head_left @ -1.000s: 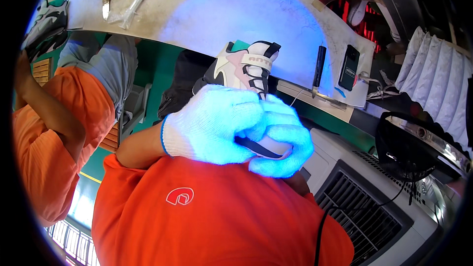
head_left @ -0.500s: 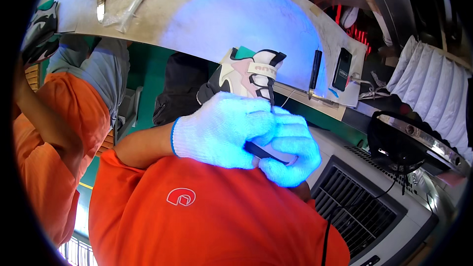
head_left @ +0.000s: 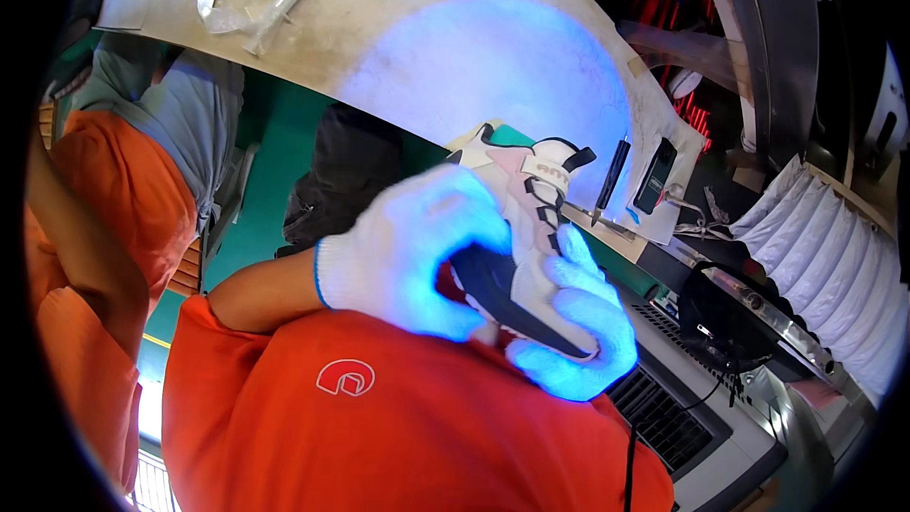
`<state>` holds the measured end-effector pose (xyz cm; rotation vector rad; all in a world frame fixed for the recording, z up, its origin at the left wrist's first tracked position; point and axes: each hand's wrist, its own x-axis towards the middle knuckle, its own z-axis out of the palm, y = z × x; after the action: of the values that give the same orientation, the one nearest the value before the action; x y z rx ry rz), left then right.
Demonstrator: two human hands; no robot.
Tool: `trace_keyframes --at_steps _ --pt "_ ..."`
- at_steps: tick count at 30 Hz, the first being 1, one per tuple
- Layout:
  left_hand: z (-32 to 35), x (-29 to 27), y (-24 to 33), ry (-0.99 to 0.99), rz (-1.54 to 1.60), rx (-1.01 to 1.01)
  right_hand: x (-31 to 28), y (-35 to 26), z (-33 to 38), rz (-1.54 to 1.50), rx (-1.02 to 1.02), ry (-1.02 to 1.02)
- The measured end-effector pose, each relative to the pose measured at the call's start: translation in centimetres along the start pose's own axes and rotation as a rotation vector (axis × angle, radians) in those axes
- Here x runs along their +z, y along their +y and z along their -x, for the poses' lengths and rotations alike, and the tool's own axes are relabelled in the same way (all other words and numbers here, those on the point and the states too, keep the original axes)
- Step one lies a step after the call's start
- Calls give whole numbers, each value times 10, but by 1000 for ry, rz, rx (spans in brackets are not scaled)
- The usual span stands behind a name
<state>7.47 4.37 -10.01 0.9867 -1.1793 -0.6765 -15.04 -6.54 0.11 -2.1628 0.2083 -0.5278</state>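
A white, pink and black sneaker [head_left: 527, 270] with a dark sole is held tilted in front of my chest, its toe toward me and its laced opening toward the table. My right hand [head_left: 590, 330], in a white knit glove lit blue, closes around the toe end. My left hand [head_left: 408, 251], gloved alike, curves in a wide grip at the shoe's side, its fingers on the upper and its thumb near the sole edge. Green material shows inside the collar. The right fingers are partly hidden behind the shoe.
A blue light patch falls on the pale worktable [head_left: 379, 14]. On the table lie a syringe [head_left: 289, 0], a black pen-like tool [head_left: 612, 175] and a black phone [head_left: 655, 177]. A ribbed white duct [head_left: 815, 237] and grey vented machine [head_left: 664, 417] stand right; an orange-clad person [head_left: 128, 190] is left.
The sneaker has turned and come nearer my chest, showing its side and sole. My left hand has opened wider along it, and my right hand has moved slightly down around the toe.
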Motion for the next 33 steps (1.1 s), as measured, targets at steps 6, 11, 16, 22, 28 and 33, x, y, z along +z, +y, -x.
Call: trace_keyframes --at_steps 6,11,16,22,28,33 --pt "25 -13 -14 -114 -204 -281 6 -10 -21 58 -31 44" --pt "1 13 13 12 -64 24 12 -12 -34 110 37 103" --pt "-16 9 9 -37 42 170 -4 -17 -51 45 4 72" --pt "-40 27 -3 -152 141 89 -14 18 -33 93 -127 196" --pt "-78 50 4 -289 59 -104 -25 61 10 30 23 264" --pt "-116 91 5 -508 -373 -170 -42 115 49 -39 224 274"
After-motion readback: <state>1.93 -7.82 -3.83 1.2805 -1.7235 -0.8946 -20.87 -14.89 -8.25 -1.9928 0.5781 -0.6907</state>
